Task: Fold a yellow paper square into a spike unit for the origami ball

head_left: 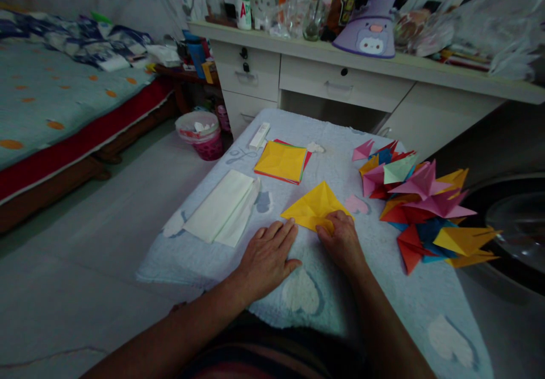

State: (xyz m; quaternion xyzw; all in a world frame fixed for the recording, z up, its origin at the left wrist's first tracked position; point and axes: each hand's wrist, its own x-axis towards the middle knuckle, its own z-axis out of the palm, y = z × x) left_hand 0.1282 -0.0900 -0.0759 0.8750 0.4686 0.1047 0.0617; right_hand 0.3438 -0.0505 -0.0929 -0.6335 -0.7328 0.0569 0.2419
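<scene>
Lying flat, thumb apart, the left hand (268, 259) touches the near-left edge of one yellow sheet (315, 202) on the cloth (336, 133), apparently to steady it; the right hand (342, 237) pinches its near-right edge, presumably for control. One stack (280, 161) sits beyond, likely for reach; folded pieces (421, 186) at right overlap, preventing a count.

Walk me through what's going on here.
A person is working a piece of yellow paper, already creased and folded, on a cloth. The left hand lies flat, fingertips at the paper's left corner; the right hand grips or presses its near edge, towards the right. Beyond it sits a stack of coloured squares, yellow on top. To the right is a pile of folded pieces in several colours.
</scene>
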